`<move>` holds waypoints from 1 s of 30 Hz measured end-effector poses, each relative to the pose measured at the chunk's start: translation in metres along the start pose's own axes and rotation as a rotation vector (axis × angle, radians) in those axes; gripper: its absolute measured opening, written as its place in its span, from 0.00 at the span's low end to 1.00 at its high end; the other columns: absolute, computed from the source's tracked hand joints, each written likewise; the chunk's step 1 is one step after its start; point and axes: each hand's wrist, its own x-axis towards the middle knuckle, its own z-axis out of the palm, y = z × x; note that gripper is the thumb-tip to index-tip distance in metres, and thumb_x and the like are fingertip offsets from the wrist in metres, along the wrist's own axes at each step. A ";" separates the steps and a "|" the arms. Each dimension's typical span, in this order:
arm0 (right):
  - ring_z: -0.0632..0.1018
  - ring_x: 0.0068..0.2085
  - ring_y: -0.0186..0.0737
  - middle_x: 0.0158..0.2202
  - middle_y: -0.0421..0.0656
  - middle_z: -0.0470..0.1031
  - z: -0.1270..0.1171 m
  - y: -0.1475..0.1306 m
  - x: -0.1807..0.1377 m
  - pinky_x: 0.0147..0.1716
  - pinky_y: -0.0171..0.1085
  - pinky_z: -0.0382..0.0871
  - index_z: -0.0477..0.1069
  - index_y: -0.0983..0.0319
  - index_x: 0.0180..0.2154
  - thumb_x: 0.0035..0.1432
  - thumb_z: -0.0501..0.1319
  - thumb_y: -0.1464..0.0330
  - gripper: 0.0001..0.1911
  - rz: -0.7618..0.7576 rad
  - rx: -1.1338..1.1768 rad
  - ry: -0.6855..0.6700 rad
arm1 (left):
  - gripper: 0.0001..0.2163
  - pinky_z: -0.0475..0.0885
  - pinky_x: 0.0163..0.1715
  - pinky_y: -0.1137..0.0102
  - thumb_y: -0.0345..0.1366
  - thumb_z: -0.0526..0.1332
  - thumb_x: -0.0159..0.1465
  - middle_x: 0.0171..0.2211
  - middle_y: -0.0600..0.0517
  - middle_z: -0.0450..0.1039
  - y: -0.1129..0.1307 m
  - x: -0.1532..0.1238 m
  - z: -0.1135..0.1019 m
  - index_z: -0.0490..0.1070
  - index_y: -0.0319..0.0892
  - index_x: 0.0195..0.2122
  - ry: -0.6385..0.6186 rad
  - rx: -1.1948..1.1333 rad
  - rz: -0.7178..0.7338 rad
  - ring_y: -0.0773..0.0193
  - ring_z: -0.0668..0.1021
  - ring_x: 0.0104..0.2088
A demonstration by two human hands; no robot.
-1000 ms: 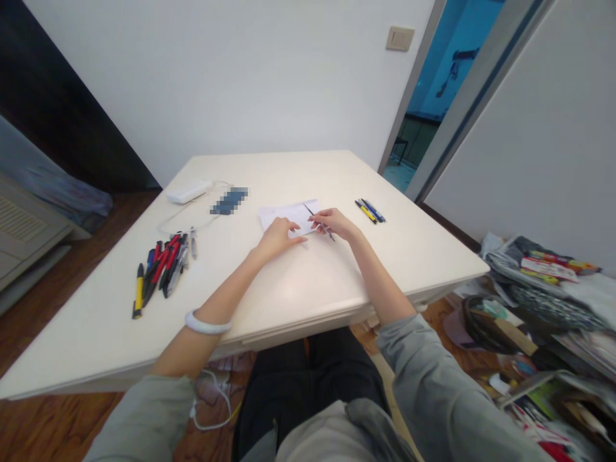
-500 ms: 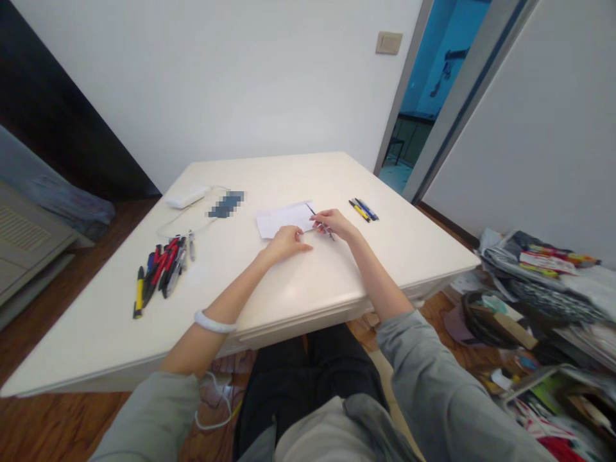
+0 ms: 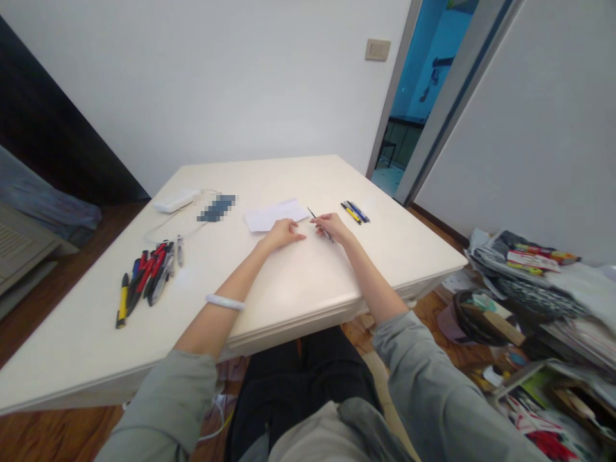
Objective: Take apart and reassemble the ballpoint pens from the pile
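My right hand point(image 3: 333, 227) is closed round a slim dark pen point(image 3: 312, 213), which slants with its thin end up and to the left. That end lies just off the right edge of a white sheet of paper point(image 3: 274, 216). At the paper's lower edge rests my left hand point(image 3: 283, 233), its fingers curved and the thumb apart from them, with nothing visible between. To the right of my right hand lie several pens point(image 3: 355, 212), yellow and blue among them.
On the table's left lies a pile of red, black and grey pens point(image 3: 153, 273), with a yellow marker point(image 3: 122, 301) beside it. Behind are a white power strip point(image 3: 174, 201) with a cable and a blurred dark object point(image 3: 217, 208). The white table point(image 3: 293, 282) meets the wall.
My right hand and its pen have shifted slightly right, off the paper. The left hand's fingers have parted a little. The whole view has turned slightly to the right.
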 end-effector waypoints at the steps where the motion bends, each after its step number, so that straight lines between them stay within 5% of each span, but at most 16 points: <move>1: 0.70 0.17 0.28 0.18 0.37 0.70 0.000 0.001 0.000 0.19 0.28 0.63 0.74 0.67 0.27 0.58 0.66 0.78 0.08 0.005 0.002 -0.005 | 0.20 0.65 0.32 0.70 0.41 0.74 0.51 0.26 0.54 0.72 -0.002 0.001 -0.002 0.79 0.39 0.44 0.006 -0.007 -0.004 0.61 0.74 0.30; 13: 0.68 0.16 0.29 0.13 0.37 0.68 0.004 0.006 -0.004 0.19 0.29 0.60 0.70 0.65 0.20 0.60 0.65 0.76 0.16 0.009 -0.364 -0.033 | 0.22 0.63 0.31 0.69 0.41 0.74 0.52 0.20 0.56 0.69 -0.003 -0.008 0.008 0.80 0.34 0.45 0.064 -0.091 -0.044 0.62 0.72 0.26; 17: 0.70 0.17 0.30 0.14 0.37 0.70 0.005 0.007 -0.006 0.20 0.28 0.63 0.71 0.65 0.22 0.60 0.64 0.77 0.14 0.000 -0.286 -0.067 | 0.10 0.60 0.30 0.70 0.40 0.69 0.58 0.18 0.55 0.69 -0.002 -0.005 0.003 0.82 0.37 0.33 0.153 -0.191 -0.025 0.62 0.71 0.26; 23: 0.68 0.18 0.27 0.16 0.37 0.71 0.001 0.004 -0.013 0.21 0.27 0.63 0.72 0.66 0.23 0.58 0.67 0.76 0.12 -0.045 -0.139 -0.201 | 0.16 0.56 0.26 0.71 0.47 0.70 0.56 0.14 0.56 0.63 0.012 0.004 0.001 0.77 0.39 0.21 0.180 -0.522 -0.130 0.67 0.65 0.23; 30: 0.68 0.18 0.28 0.16 0.39 0.71 -0.001 0.004 -0.015 0.20 0.28 0.63 0.72 0.66 0.21 0.56 0.68 0.76 0.13 -0.015 -0.088 -0.205 | 0.14 0.57 0.25 0.72 0.41 0.71 0.51 0.15 0.57 0.62 0.022 0.014 0.006 0.71 0.39 0.17 0.192 -0.642 -0.193 0.70 0.63 0.22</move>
